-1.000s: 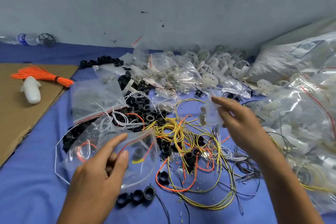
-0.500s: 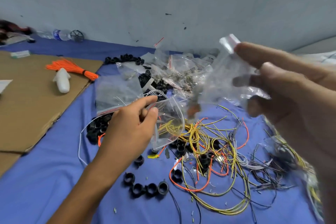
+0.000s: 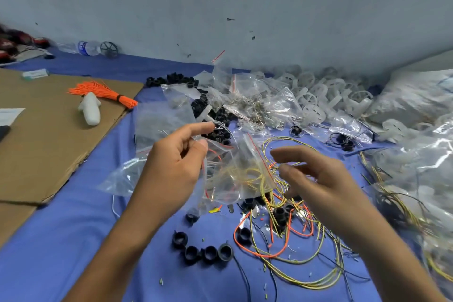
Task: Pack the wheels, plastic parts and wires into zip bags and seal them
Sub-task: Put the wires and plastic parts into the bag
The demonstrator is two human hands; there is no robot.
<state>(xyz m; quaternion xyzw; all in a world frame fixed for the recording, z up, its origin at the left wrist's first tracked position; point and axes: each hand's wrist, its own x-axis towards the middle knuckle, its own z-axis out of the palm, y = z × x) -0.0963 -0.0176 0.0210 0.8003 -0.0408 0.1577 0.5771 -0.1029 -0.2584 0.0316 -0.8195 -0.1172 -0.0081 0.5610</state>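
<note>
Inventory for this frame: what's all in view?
zip bag: one, clear, red strip, centre
loose wires: many, yellow, orange and black, tangled on cloth
black rings: four, black, row at front
white wheels: many, white, heaped by wall
filled bags: several, clear, right side
wire bundle: one, orange, on cardboard
plastic piece: one, white, on cardboard
cardboard: one, brown, left
bottle: one, clear, by wall
cloth: one, blue, underneath
left hand: one, pinching zip bag
right hand: one, open, beside bag

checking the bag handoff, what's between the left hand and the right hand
In the head view, a clear zip bag with a red seal strip, pinched by the left hand; yellow wires show through it.
</note>
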